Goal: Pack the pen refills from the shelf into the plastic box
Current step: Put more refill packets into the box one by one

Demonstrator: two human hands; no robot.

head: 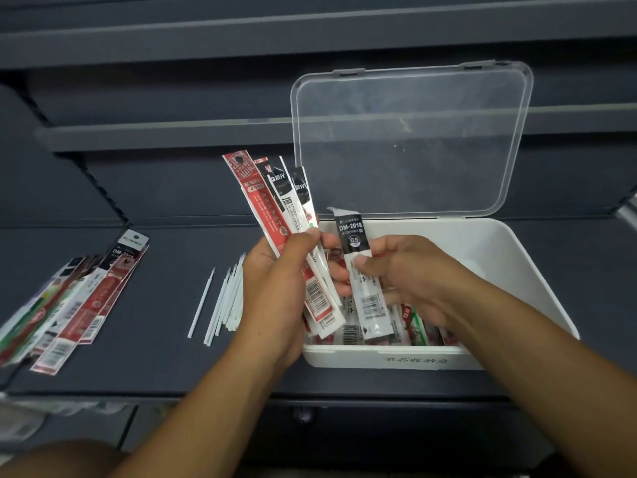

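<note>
My left hand (275,284) pinches a fanned bundle of packaged refills (275,215) between thumb and fingers, their tops splayed up and to the left above the near-left corner of the plastic box (517,270). My right hand (406,277) pinches a single black-and-white refill packet (358,267) by thumb and forefinger, held over the box interior, where more packets (389,331) already lie along the near wall. The clear lid (410,139) stands open at the far side.

I judge the fan to be the main risk: the sleeves are slick and only clamped at their lower half, so one could slide out and drop on the shelf (165,360) outside the box. The packets stand longer than the gap I'm working in, so setting one in crooked could leave it propped on the rim and block the lid. More packets (72,298) wait at the left, and loose white refills (224,298) lie just left of my left hand, where a careless wrist could scatter them.
</note>
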